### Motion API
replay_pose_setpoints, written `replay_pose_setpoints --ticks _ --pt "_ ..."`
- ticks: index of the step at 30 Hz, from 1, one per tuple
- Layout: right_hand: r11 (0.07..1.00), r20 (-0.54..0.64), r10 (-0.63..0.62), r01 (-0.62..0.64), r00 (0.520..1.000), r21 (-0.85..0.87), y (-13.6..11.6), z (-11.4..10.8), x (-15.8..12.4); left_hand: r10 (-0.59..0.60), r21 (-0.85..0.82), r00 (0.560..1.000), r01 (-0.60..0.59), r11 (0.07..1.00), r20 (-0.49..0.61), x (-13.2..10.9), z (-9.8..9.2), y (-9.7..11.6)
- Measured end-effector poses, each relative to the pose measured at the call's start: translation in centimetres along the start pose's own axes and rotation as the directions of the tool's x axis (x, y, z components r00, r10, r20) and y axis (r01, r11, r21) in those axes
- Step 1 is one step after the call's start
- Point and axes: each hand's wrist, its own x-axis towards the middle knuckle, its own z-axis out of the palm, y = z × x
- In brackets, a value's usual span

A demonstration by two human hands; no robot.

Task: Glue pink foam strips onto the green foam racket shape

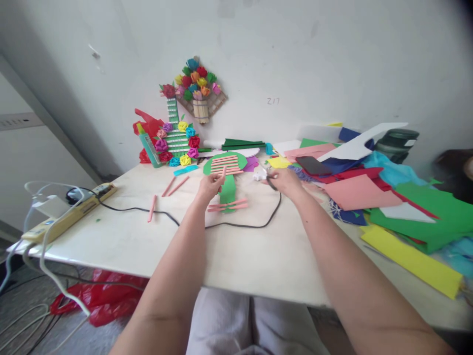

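Note:
My left hand (pixel 211 186) is closed on a short pink paper stick (pixel 223 172), its tip pointing up, beside a green paper cutout (pixel 228 190). Pink sticks lie in rows across the cutout's rounded top, and more cross its lower end. To the right, my right hand (pixel 286 181) is closed around a glue gun, mostly hidden by the fingers, whose black cord (pixel 273 213) loops over the table. Just left of these fingers sits a crumpled white piece (pixel 260 174). Three loose pink sticks (pixel 178 186) lie left of my left hand.
A power strip (pixel 70 212) with cables is at the left edge. Behind stand a glue bottle (pixel 149 146) and a flower-trimmed guitar-shaped craft (pixel 177 140). Coloured sheets (pixel 362 192), a phone (pixel 313 165) and a dark jar (pixel 397 144) crowd the right.

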Motion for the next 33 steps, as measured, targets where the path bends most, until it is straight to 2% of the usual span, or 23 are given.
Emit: replay_pose_setpoints --ticks 1,3,5,7,11,15,18,20,23,26,29,31,33 --pt "0.988 -0.064 0.062 -0.071 0.996 -0.137 0.9 -0.4 0.2 -0.002 0.044 0.999 0.001 0.999 0.038 -0.1 -0.2 -0.1" --pt "0.935 -0.075 0.173 -0.187 0.982 -0.300 2.5 -1.0 0.4 -0.001 0.137 0.997 -0.010 0.991 0.079 -0.1 -0.4 -0.4" --pt "0.884 -0.050 0.286 -0.284 0.957 -0.372 3.7 -1.1 0.5 0.012 0.233 0.996 -0.034 0.972 0.093 0.1 -0.7 -0.8" --pt "0.858 -0.036 0.344 -0.330 0.938 -0.393 4.6 -0.9 0.5 0.026 0.338 0.995 -0.057 0.939 0.097 0.3 -0.9 -1.0" --pt "0.845 0.000 0.391 -0.360 0.920 -0.395 5.4 -0.5 0.7 0.041 0.514 0.990 -0.107 0.851 0.138 0.7 -1.4 -1.4" --pt "0.834 0.063 0.414 -0.350 0.908 -0.426 5.4 -1.1 0.9 0.074 0.617 0.983 -0.163 0.770 0.167 0.9 -1.5 -1.7" --pt "0.817 0.011 0.399 -0.350 0.917 -0.459 4.3 -2.0 0.6 0.081 0.651 0.980 -0.180 0.738 0.180 0.9 -1.6 -1.8" --pt "0.853 -0.065 0.298 -0.296 0.952 -0.430 2.7 -2.0 0.2 0.083 0.662 0.979 -0.188 0.726 0.188 0.9 -1.6 -1.8" --pt "0.947 -0.072 0.016 -0.038 0.997 -0.319 -0.2 -0.6 -0.6 0.078 0.658 0.978 -0.187 0.730 0.191 0.8 -1.6 -1.9" --pt "0.960 0.033 -0.227 0.230 0.973 -0.162 -3.1 2.0 -1.4 0.084 0.632 0.978 -0.187 0.752 0.190 0.7 -1.5 -2.0" --pt "0.902 0.128 -0.401 0.415 0.907 -0.118 -5.0 4.2 -1.9 0.100 0.607 0.979 -0.188 0.772 0.176 0.6 -1.5 -2.1" --pt "0.874 0.158 -0.433 0.456 0.888 -0.167 -5.7 5.0 -2.0 0.112 0.581 0.980 -0.188 0.792 0.165 0.5 -1.5 -2.1" --pt "0.867 0.172 -0.427 0.456 0.888 -0.203 -6.0 5.4 -2.0 0.125 0.529 0.977 -0.198 0.825 0.170 0.3 -1.6 -2.0"
